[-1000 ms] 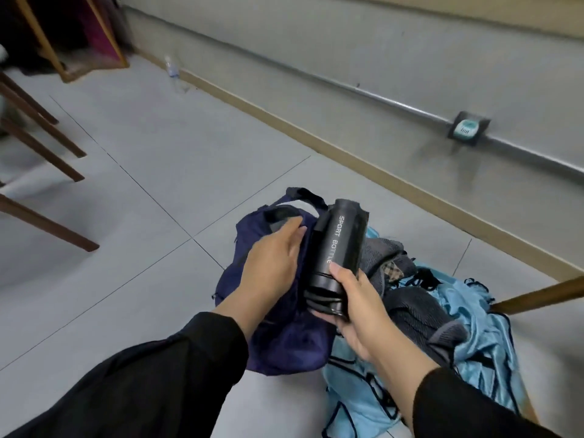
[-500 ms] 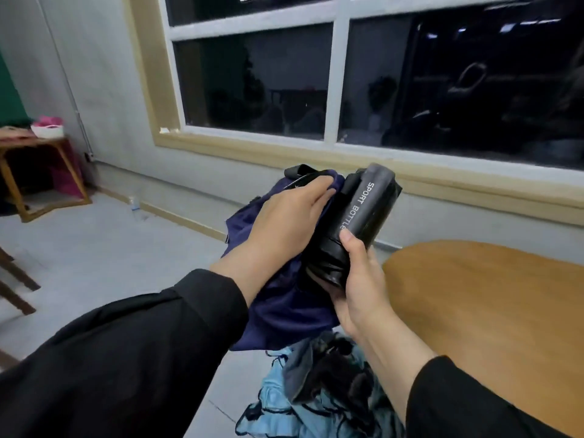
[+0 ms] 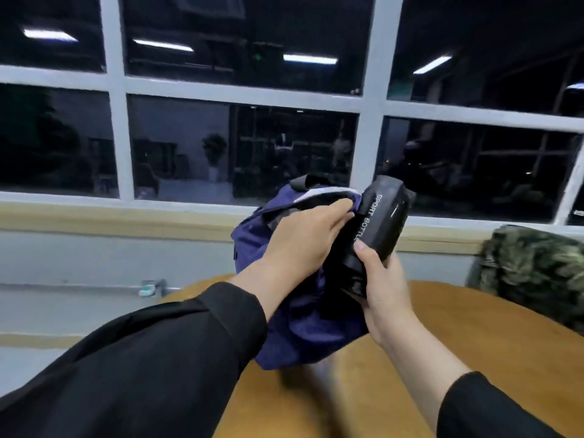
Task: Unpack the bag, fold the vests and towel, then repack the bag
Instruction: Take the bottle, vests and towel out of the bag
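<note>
Bag (image 3: 294, 336): navy, held above the wooden surface (image 3: 474, 343), frame centre; earlier it hung over the floor beside the surface edge.
Left hand (image 3: 303, 241): grip closed on the bag's upper fabric, fingers curled over its rim at 12 o'clock, as before.
Bottle (image 3: 376, 229): black, lettered "SPORT BOTTLE", tilted, touching the bag at its 3 o'clock.
Right hand (image 3: 384, 289): grip wrapped around the bottle's lower end, thumb on its side, unchanged.
Camouflage item (image 3: 534, 270): on the surface at 3 o'clock, newly in view.
Blue vests and towel seen earlier below: now out of view.
Window (image 3: 240, 147): dark, fills the 12 o'clock half.
</note>
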{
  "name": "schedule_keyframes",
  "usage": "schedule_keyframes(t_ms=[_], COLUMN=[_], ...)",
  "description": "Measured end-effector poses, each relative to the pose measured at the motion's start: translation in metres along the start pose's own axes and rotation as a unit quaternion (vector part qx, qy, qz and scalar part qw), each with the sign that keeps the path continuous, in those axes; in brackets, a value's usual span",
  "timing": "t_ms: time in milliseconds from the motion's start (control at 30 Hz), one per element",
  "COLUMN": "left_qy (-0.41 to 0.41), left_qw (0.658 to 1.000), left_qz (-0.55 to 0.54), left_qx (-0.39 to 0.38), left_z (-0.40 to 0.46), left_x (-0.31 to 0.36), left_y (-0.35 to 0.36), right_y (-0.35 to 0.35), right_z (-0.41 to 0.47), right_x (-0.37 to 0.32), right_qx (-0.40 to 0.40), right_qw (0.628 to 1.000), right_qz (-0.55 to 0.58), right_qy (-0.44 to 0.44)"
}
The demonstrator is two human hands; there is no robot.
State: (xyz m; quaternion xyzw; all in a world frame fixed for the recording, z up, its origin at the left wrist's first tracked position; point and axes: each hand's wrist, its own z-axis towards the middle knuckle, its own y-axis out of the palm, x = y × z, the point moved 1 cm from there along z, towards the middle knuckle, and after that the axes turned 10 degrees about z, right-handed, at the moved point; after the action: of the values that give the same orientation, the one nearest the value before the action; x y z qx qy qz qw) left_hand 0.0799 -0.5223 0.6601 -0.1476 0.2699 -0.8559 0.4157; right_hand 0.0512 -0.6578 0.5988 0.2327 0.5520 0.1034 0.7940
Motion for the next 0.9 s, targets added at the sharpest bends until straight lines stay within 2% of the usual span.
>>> schedule_keyframes(t_ms=[133, 233, 267, 300, 367, 400, 533, 600, 633, 700, 767, 800, 867, 900], left_qy=[-0.031, -0.054, -0.071, -0.095, -0.188, -0.234, -0.311, -0.357, -0.370, -0.381, -0.417, -0.447, -0.516, -0.542], left_qw=[0.987, 0.940, 0.926, 0.923, 0.925, 0.909, 0.800, 0.761, 0.758, 0.782, 0.781, 0.768, 0.719, 0.685], left_qz=[-0.005, -0.028, -0.064, -0.114, -0.221, -0.286, -0.498, -0.539, -0.536, -0.494, -0.465, -0.459, -0.464, -0.482], left_qx=[-0.156, -0.337, -0.366, -0.356, -0.245, -0.194, -0.121, -0.048, -0.022, -0.006, -0.009, -0.015, -0.045, -0.062], left_z=[-0.015, -0.044, -0.054, -0.059, -0.062, -0.059, -0.048, -0.051, -0.054, -0.065, -0.081, -0.091, -0.114, -0.124], left_x=[0.067, 0.102, 0.110, 0.117, 0.118, 0.118, 0.111, 0.098, 0.089, 0.064, 0.038, 0.026, 0.010, 0.009], left_y=[0.099, 0.147, 0.156, 0.158, 0.155, 0.147, 0.126, 0.116, 0.110, 0.102, 0.100, 0.103, 0.115, 0.123], right_y=[-0.116, -0.167, -0.175, -0.179, -0.175, -0.167, -0.118, -0.096, -0.088, -0.083, -0.087, -0.091, -0.108, -0.119], right_z=[0.009, 0.005, 0.006, 0.006, 0.007, 0.009, 0.011, 0.010, 0.010, 0.009, 0.002, -0.003, -0.010, -0.010], right_x=[-0.020, -0.043, -0.052, -0.060, -0.073, -0.076, -0.054, -0.031, -0.020, 0.003, 0.025, 0.036, 0.055, 0.059], right_qx=[0.129, 0.170, 0.163, 0.146, 0.088, 0.053, -0.093, -0.152, -0.173, -0.181, -0.170, -0.171, -0.179, -0.178], right_qw=[0.976, 0.950, 0.942, 0.934, 0.920, 0.910, 0.870, 0.876, 0.879, 0.858, 0.796, 0.748, 0.651, 0.622], right_qz=[-0.175, -0.251, -0.281, -0.310, -0.363, -0.393, -0.467, -0.445, -0.435, -0.477, -0.581, -0.641, -0.737, -0.762], right_qy=[-0.028, -0.076, -0.088, -0.102, -0.117, -0.120, -0.126, -0.110, -0.093, -0.064, -0.023, -0.002, 0.008, 0.013])
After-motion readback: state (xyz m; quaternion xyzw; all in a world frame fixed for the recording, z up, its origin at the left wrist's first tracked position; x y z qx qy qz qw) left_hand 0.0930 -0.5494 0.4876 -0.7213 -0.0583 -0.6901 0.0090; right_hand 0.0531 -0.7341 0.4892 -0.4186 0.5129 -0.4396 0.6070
